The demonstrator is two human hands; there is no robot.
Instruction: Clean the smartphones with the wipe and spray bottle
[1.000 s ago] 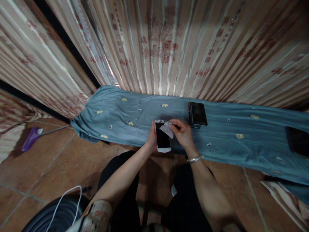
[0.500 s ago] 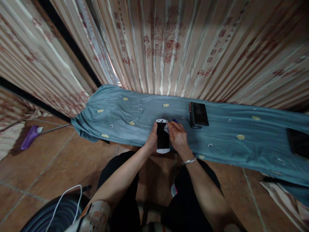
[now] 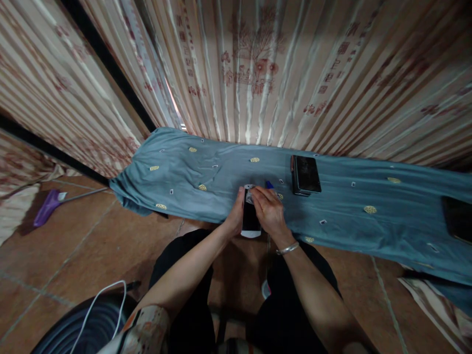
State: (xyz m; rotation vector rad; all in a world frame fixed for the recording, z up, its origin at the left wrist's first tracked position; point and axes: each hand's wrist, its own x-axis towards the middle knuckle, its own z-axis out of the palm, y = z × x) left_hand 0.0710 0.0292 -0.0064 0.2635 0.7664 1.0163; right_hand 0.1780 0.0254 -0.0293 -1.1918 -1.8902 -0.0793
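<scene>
A white smartphone [image 3: 251,221] with a dark screen is gripped along its left edge by my left hand [image 3: 234,216]. My right hand [image 3: 270,209] lies over the upper part of the screen, its fingers pressing a small pale wipe [image 3: 250,196] against the glass. The phone's top end is mostly covered by those fingers. Just beyond my right hand a small blue object [image 3: 269,185] rests on the cloth, partly hidden.
A teal patterned cloth [image 3: 339,211] covers the long surface before me. A stack of dark phones [image 3: 307,174] sits to the right, and another dark device [image 3: 457,219] at the far right. Curtains [image 3: 254,108] hang behind. A purple dustpan or broom head [image 3: 47,207] lies on the floor.
My right hand has moved from the screen's right edge onto its upper part with the wipe, covering the top end. The view has shifted slightly.
</scene>
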